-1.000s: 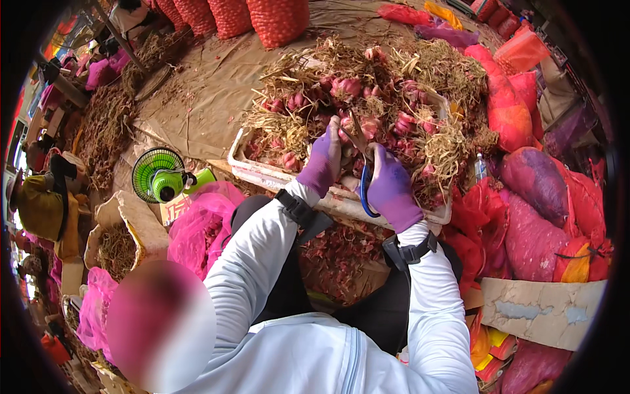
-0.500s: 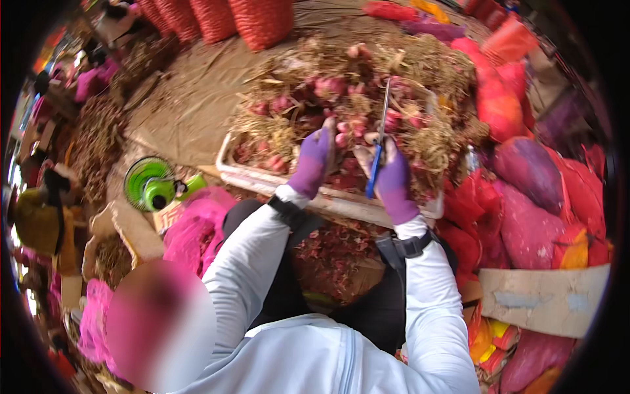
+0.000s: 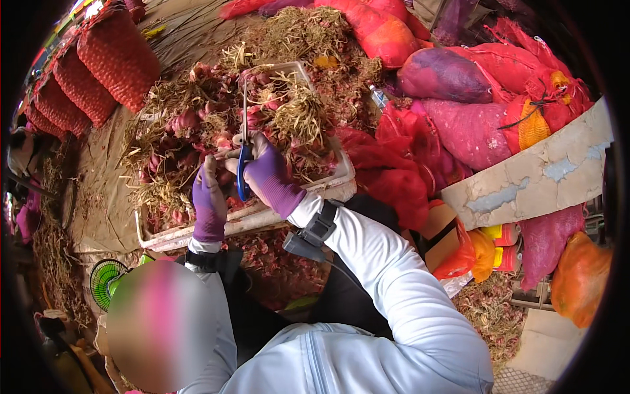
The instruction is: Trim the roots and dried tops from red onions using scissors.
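Observation:
My right hand (image 3: 268, 176), in a purple fingerless-looking glove, is closed round blue-handled scissors (image 3: 244, 169), whose long blades point away from me. Right beside it my left hand (image 3: 209, 205), gloved alike, has its fingers pinched together close to the right fingertips. What the left fingers hold is too small to make out. Both hands are over the near part of a white tray (image 3: 341, 172), heaped with pinkish-red shallots (image 3: 185, 121) that have dry straw-coloured stalks (image 3: 300, 117).
Full red mesh sacks (image 3: 119, 59) stand at the far left. Red and purple sacks (image 3: 446, 75) lie to the right, near a plastic bottle (image 3: 378, 97) and a torn cardboard strip (image 3: 525, 177). A green fan (image 3: 105, 282) is at the lower left. Loose skins (image 3: 285, 266) lie between my legs.
The view has turned to the right, so the tray appears farther left. My hands, apart before, have come together; the scissors stay in my right hand.

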`<state>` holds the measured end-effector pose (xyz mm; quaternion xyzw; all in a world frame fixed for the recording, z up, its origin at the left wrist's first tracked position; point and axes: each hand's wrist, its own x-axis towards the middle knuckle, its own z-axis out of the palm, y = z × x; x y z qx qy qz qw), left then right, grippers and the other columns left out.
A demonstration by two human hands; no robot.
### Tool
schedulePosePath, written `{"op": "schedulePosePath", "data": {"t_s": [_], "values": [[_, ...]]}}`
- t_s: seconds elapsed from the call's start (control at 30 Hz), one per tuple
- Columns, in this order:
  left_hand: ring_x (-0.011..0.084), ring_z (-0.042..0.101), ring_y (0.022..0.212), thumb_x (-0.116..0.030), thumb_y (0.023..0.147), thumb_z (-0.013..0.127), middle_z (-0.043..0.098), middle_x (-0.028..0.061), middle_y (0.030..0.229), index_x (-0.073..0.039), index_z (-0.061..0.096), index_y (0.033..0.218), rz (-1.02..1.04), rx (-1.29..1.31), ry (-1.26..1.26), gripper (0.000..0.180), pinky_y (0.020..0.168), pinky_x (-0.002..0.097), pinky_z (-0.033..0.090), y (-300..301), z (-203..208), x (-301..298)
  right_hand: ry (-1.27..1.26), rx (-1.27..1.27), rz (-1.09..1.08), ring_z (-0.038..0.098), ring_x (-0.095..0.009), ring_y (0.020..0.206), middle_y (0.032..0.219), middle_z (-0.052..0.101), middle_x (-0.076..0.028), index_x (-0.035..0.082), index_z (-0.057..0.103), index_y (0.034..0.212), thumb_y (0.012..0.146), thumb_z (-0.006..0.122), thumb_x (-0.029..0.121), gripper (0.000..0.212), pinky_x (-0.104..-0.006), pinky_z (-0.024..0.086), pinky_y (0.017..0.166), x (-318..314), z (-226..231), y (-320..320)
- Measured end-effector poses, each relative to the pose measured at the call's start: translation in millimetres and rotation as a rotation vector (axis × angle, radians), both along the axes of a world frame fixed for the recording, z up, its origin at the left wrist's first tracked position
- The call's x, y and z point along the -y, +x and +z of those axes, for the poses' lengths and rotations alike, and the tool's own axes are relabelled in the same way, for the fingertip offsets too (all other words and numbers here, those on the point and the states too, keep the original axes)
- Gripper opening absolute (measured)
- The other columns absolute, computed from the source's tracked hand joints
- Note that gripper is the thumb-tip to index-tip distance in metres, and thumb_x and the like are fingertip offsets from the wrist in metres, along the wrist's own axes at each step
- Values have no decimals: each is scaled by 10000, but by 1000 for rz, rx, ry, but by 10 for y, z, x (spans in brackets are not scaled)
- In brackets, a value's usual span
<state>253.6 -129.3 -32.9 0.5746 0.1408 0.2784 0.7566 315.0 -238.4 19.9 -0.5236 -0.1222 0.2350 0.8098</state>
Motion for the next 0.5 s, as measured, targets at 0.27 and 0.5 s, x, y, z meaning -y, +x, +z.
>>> {"op": "schedulePosePath", "data": {"t_s": [0.27,0.5], "values": [[37,359,479,-308,977,425,385,-65,556,-76,614,901,-130,-71,-192,309,437,195,299,-74,230,-40,-435,600,-83,612,-290,767,861,607,-146,44,534,1068,725,625,2,357,-347,469,677,24,64,-15],[108,461,610,-194,944,473,450,-24,749,-65,509,945,-159,25,384,135,523,254,395,-123,91,-64,-252,1158,-26,612,-307,859,933,611,-125,97,537,1107,689,681,2,452,-374,485,716,175,212,20]]}}
